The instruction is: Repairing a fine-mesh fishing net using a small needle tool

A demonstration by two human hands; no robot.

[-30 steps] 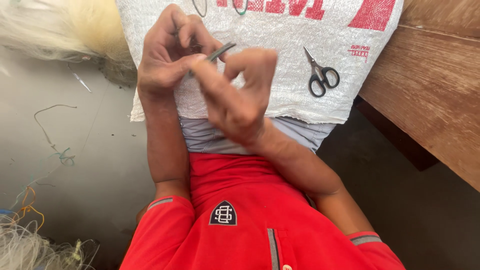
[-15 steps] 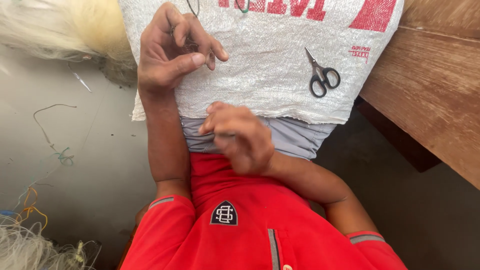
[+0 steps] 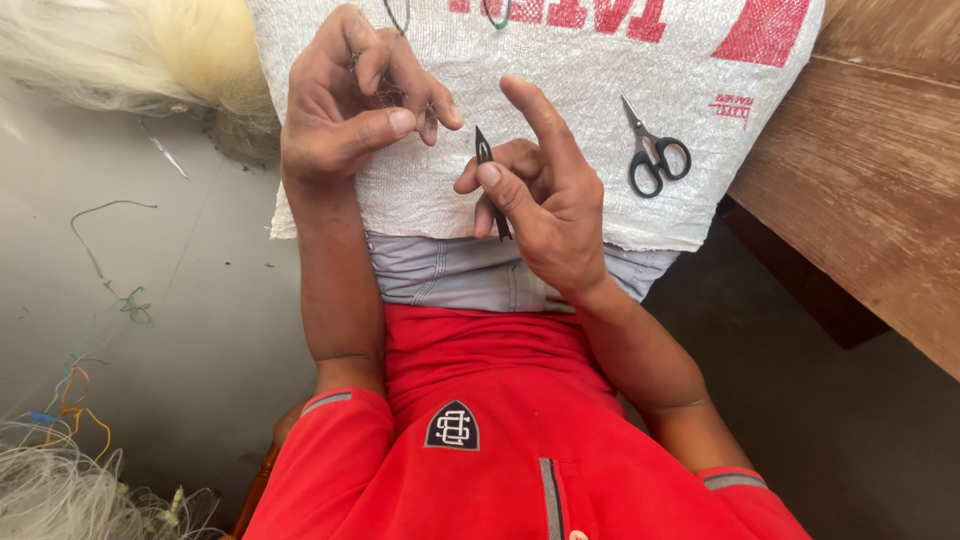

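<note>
Right hand (image 3: pixel 545 195) sits mid-frame w/ a thin dark tool (image 3: pixel 492 182) pinched between thumb and middle finger, index finger sticking straight up, so it's partly closed on the tool. The tool stands nearly upright, tip at about 12 o'clock. Left hand (image 3: pixel 355 100) is at roughly 10 o'clock from the right one, fingers curled in, thumb pressed toward fingertips; looks like fine dark thread in there but can't tell for sure. Both hover over a white woven sack (image 3: pixel 600 90) w/ red print spread on the lap. Small scissors (image 3: pixel 652 155) lie on the sack at 3 o'clock from the tool, well apart. Wooden surface (image 3: pixel 880 180) far right, pale netting (image 3: pixel 60 490) bottom left on the floor.
</note>
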